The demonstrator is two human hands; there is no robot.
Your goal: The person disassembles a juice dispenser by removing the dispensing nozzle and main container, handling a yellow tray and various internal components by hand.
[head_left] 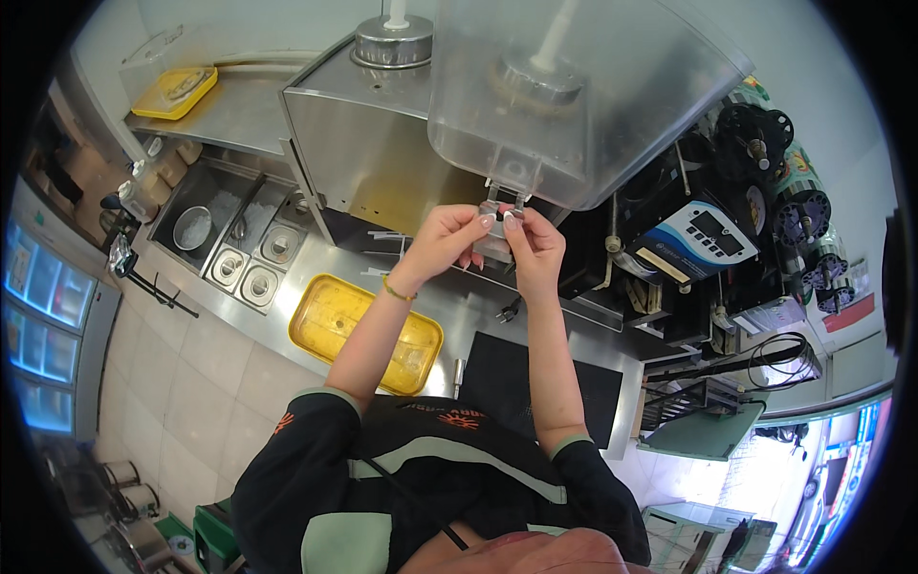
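Note:
A large clear plastic drink-dispenser tank (612, 115) stands in front of me. At its lower front is a dispenser tap (499, 199), with my two hands close together on it. My left hand (457, 237) pinches the tap's left side between thumb and fingers. Facing it, my right hand (535, 247) has thumb and fingers closed on the right side. The fingers hide much of the tap. Below and to the left lies a yellow tray (368, 330), wet inside. Right of the tray is a black mat (535, 383).
A steel dispenser housing (363, 158) carries a round metal cap (394, 43). Far left are an ice bin with a metal bowl (194, 230) and lidded containers (260, 285). A machine with a keypad (703, 234) stands at right. A black plug (508, 311) lies on the counter.

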